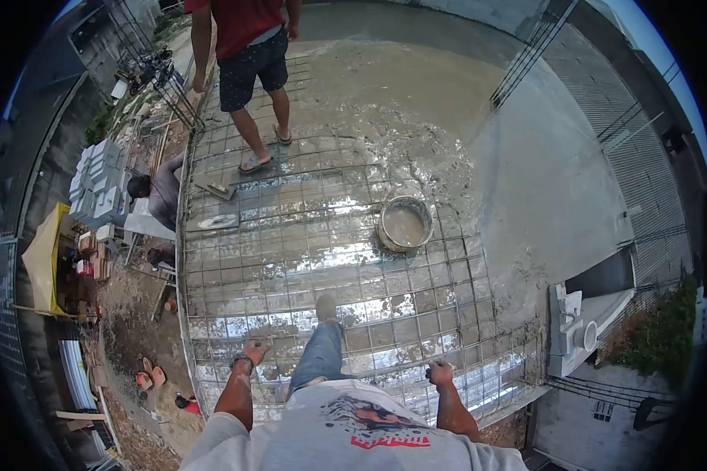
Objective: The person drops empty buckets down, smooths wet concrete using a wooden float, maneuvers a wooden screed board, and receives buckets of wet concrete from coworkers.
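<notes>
My left hand (255, 353) hangs above the wire mesh at the left of my body, holding nothing, with its fingers apart. On the other side my right hand (440, 371) is curled closed over the mesh; what it holds, if anything, is too small to tell. Both forearms look smeared with cement. Ahead of me a round bucket (405, 224) of grey mix stands on the steel mesh (306, 275), at the edge of the wet concrete (549, 180). Two flat trowels, one upper (215, 188) and one lower (218, 223), lie on the mesh toward the left edge.
A person in a red shirt (247, 27) and sandals stands on the mesh ahead. Beyond the slab's left edge, a person (163, 192) is close by and the ground lies far below. Upright rebar (526, 63) rises from the concrete. Blocks (98, 180) are stacked at left.
</notes>
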Demonstrator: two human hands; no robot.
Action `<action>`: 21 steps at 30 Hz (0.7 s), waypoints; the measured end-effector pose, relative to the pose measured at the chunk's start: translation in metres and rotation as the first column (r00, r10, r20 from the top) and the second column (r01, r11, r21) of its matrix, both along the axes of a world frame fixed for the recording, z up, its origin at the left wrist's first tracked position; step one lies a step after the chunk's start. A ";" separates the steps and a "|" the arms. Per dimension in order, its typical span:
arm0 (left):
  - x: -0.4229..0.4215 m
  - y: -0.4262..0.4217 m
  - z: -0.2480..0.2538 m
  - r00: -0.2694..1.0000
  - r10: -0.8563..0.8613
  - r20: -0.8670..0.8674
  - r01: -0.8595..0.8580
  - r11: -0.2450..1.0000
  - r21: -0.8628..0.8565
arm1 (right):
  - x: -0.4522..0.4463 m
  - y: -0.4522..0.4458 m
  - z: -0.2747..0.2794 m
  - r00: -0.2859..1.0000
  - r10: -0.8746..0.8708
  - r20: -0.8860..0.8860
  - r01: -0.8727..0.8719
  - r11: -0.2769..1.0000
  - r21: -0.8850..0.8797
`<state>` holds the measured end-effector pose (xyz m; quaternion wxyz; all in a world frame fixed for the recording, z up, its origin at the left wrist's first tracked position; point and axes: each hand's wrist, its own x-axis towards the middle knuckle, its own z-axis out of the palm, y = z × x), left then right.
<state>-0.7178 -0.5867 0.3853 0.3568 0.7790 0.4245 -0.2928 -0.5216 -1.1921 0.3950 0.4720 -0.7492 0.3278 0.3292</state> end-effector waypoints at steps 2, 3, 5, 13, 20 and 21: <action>0.086 0.009 0.002 0.994 -0.109 0.007 0.109 0.992 -0.060 | 0.030 0.003 0.010 1.000 0.005 -0.028 -0.006 0.999 -0.040; 0.132 0.017 -0.003 0.993 -0.062 0.098 0.068 0.995 -0.068 | 0.052 0.000 0.004 1.000 -0.012 -0.009 0.012 0.999 -0.035; 0.211 0.022 0.000 0.978 -0.015 0.209 0.048 0.988 -0.149 | 0.074 -0.008 0.000 0.998 -0.052 0.047 0.055 0.997 -0.055; 0.489 0.004 0.032 0.892 -0.285 0.352 0.317 0.948 -0.037 | 0.235 0.055 0.042 0.966 -0.093 0.240 0.101 0.995 -0.021; 0.608 -0.107 0.001 0.908 -0.229 0.350 0.310 0.930 -0.197 | 0.392 0.061 -0.072 0.976 -0.011 0.216 -0.013 0.994 0.108; 0.621 -0.125 -0.017 0.905 -0.196 0.378 0.290 0.934 -0.210 | 0.419 0.065 -0.111 0.974 -0.003 0.226 -0.027 0.991 0.129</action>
